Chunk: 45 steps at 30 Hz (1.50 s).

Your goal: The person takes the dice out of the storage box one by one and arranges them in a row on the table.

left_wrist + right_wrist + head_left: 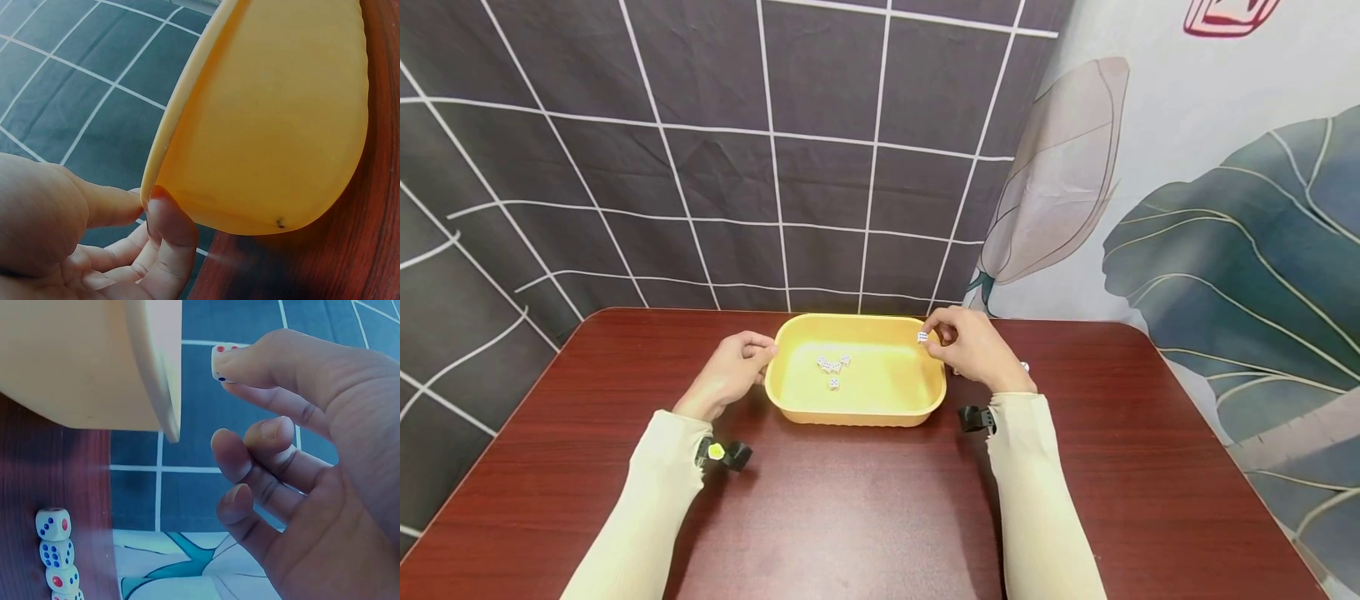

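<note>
A yellow plastic tub (880,392) sits on the table, with several white dice (830,365) lying on its floor left of the middle. My left hand (733,371) pinches the tub's left rim; in the left wrist view the thumb and a finger (172,228) grip the edge. My right hand (973,346) is over the tub's right end, a single die (922,337) pinched between thumb and index finger. The right wrist view shows this die (220,362) held beyond the rim, its remaining fingers loosely bent. Several more dice (55,555) stand in a row on the table beside the tub.
The dark red wooden table (865,508) ends at the back against a dark cloth (827,183) with white grid lines. A leaf-patterned cloth (1225,250) hangs to the right. In the head view the right hand partly hides the outside dice.
</note>
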Each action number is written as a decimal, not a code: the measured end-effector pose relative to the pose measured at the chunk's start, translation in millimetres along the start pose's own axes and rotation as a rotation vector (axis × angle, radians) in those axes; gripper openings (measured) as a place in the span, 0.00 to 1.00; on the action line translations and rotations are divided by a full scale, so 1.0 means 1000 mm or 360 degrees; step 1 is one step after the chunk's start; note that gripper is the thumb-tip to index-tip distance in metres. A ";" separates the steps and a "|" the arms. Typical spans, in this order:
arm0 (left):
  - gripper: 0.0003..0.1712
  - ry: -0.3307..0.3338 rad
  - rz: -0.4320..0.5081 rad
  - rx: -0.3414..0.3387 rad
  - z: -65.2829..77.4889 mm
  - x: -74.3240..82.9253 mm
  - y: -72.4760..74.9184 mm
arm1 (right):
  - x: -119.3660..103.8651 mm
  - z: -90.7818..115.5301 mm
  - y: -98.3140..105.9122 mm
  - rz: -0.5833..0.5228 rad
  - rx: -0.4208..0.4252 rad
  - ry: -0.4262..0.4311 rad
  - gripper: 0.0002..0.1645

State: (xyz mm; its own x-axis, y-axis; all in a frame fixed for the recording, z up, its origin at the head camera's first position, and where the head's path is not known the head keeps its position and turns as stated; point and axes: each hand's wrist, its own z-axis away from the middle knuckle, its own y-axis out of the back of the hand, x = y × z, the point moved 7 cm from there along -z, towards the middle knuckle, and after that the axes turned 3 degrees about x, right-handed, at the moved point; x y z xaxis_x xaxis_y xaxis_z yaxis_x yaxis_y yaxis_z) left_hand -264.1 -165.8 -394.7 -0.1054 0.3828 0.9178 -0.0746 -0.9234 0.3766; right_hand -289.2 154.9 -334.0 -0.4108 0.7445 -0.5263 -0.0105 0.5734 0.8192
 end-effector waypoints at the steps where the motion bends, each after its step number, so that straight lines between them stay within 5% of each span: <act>1: 0.20 0.0000 -0.0002 0.0001 0.000 0.000 0.000 | 0.001 0.000 0.000 -0.0001 -0.0001 -0.0004 0.06; 45: 0.19 0.0015 -0.0041 -0.0005 0.000 -0.001 0.001 | 0.068 0.031 0.047 0.0049 0.0194 -0.0268 0.09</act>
State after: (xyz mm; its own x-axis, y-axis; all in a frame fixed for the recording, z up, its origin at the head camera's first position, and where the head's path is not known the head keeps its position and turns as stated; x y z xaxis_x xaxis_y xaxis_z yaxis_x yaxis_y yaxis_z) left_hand -264.1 -167.2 -394.9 -0.1126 0.4066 0.9066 -0.0802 -0.9132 0.3996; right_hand -288.8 243.1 -337.9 -0.2511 0.8029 -0.5406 0.1140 0.5792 0.8072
